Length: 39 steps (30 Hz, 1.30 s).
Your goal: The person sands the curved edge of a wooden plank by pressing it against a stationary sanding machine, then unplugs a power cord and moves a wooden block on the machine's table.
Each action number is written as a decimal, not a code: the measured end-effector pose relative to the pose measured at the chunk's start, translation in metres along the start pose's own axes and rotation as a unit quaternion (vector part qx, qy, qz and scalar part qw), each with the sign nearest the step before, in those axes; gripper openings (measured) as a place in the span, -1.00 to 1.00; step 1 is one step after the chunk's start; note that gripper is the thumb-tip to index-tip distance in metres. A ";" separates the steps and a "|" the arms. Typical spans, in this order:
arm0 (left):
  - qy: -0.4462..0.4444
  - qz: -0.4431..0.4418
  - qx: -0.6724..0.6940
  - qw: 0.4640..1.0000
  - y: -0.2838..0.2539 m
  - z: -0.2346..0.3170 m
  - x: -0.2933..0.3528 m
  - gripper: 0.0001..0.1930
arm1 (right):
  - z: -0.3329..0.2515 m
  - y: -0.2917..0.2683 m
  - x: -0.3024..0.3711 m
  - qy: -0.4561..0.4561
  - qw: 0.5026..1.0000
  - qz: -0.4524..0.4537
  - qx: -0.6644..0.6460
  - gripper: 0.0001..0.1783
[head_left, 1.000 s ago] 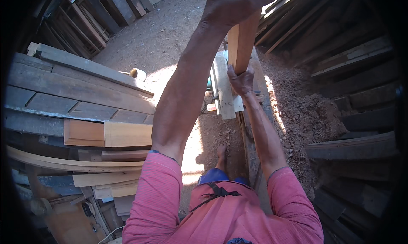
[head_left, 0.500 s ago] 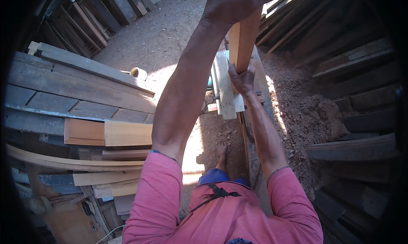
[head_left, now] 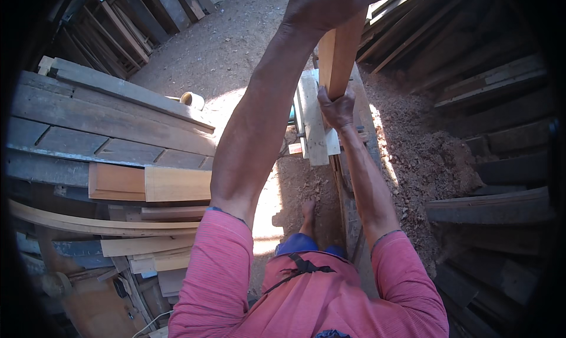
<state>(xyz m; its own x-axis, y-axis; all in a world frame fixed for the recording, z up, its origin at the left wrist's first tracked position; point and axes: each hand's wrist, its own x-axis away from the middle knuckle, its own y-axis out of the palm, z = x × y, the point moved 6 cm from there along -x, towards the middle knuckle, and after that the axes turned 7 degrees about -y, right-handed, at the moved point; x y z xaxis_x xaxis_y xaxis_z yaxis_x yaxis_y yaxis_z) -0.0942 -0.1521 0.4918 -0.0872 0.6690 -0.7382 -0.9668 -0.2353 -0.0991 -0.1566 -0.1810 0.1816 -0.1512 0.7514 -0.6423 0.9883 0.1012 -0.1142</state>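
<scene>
A squared length of light-brown wood (head_left: 339, 58) is raised close in front of me, slanting up and slightly right. My left hand (head_left: 333, 7) is closed over its upper end at the top edge of the view, where part of the hand is cut off. Lower down, my right hand (head_left: 338, 109) wraps round the other end, thumb on the left side. Just beneath that hand, pale narrow boards (head_left: 312, 123) lie on a long wooden bench (head_left: 367, 111).
Stacked planks (head_left: 118, 120) and lighter panels (head_left: 177, 185) fill the left side. A heap of wood shavings (head_left: 433, 167) covers the floor right of the bench. Dark timber (head_left: 501, 205) is piled at far right. A round tin-like container (head_left: 192, 101) sits beyond the left planks.
The length of wood and both hands have shifted very slightly to the right. Both hands keep their hold, and everything else stays in place.
</scene>
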 end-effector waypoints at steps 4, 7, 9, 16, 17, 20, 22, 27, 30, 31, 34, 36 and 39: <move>-0.024 -0.008 0.027 0.999 -0.004 -0.005 -0.001 -0.10 | 0.000 0.002 -0.001 0.007 1.000 -0.003 -0.008 -0.80; 0.001 0.016 0.050 0.999 -0.008 -0.011 -0.003 -0.14 | -0.001 0.004 -0.002 0.007 1.000 -0.002 -0.005 -0.79; 0.032 -0.006 0.021 0.999 -0.007 -0.010 -0.007 -0.13 | 0.003 0.004 -0.001 0.012 1.000 -0.006 0.004 -0.79; -0.014 -0.010 0.044 0.999 -0.007 -0.007 -0.005 -0.15 | 0.005 0.006 -0.005 0.015 1.000 -0.008 0.000 -0.78; -0.011 -0.006 0.041 0.999 -0.007 -0.007 -0.004 -0.16 | 0.003 0.006 -0.005 0.012 1.000 -0.001 -0.003 -0.79; -0.010 -0.007 0.055 0.998 -0.008 -0.010 -0.003 -0.17 | 0.005 0.007 -0.006 0.013 1.000 -0.005 -0.008 -0.79; -0.013 -0.013 0.073 0.997 -0.007 -0.012 -0.005 -0.17 | 0.008 0.007 -0.006 0.006 1.000 -0.004 -0.001 -0.79; 0.004 -0.021 0.058 0.998 -0.008 -0.016 -0.010 -0.15 | 0.010 0.009 -0.008 0.007 1.000 -0.003 0.007 -0.78; 0.034 -0.014 0.024 0.999 -0.010 -0.015 -0.012 -0.15 | 0.008 0.009 -0.009 -0.006 1.000 0.008 0.001 -0.78; 0.033 -0.014 0.023 0.999 -0.010 -0.014 -0.012 -0.15 | 0.009 0.009 -0.010 -0.002 1.000 0.002 0.007 -0.78; -0.010 -0.017 0.011 1.000 -0.007 -0.015 -0.010 -0.14 | 0.010 0.010 -0.011 0.002 1.000 -0.003 0.010 -0.77; -0.026 0.023 0.027 0.999 -0.009 -0.015 -0.009 -0.12 | 0.010 0.010 -0.011 0.003 1.000 -0.003 0.006 -0.76; 0.019 0.012 0.055 0.998 -0.012 -0.007 -0.006 -0.10 | 0.009 0.011 -0.012 0.013 1.000 -0.004 0.001 -0.75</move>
<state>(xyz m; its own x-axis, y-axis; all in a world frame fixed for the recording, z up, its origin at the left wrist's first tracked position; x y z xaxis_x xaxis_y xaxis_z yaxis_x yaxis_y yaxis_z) -0.0804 -0.1585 0.4926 -0.1030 0.6359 -0.7649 -0.9853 -0.1708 -0.0094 -0.1436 -0.1950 0.1811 -0.1590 0.7672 -0.6214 0.9869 0.1070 -0.1204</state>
